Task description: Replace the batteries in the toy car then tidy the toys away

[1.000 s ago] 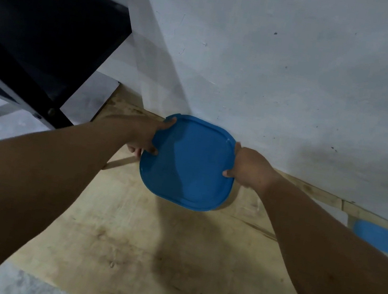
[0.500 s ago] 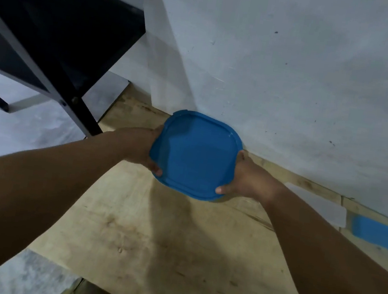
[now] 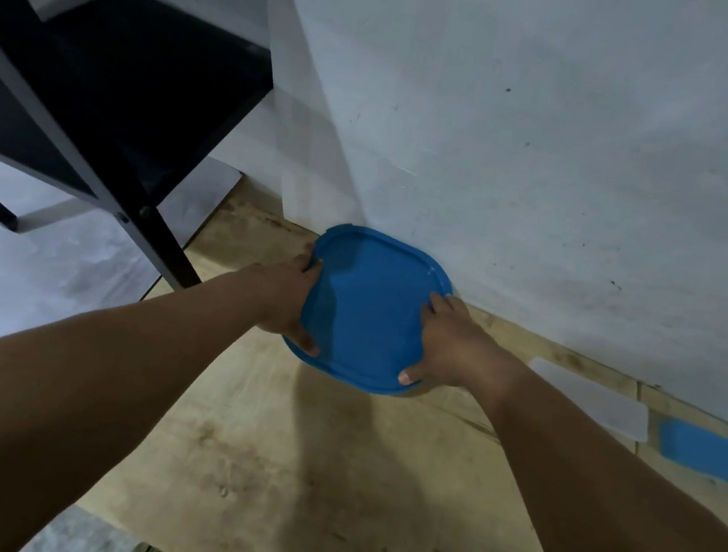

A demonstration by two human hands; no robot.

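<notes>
Gripping blue lid [image 3: 371, 309]: left hand [image 3: 286, 297]; right hand [image 3: 446, 343]; beside wall [image 3: 556, 162].

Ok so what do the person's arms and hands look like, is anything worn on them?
Both forearms are bare right to the frame's edge: no sleeves, watch, bracelet or gloves show. The left hand and right hand carry no visible rings. One thumbnail on the right hand shows, short and unpainted.

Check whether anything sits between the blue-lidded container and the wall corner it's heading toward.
Nothing visible does. Both the left hand and right hand hold the blue-lidded container at its sides, and the wood floor toward the corner shows no object.
</notes>
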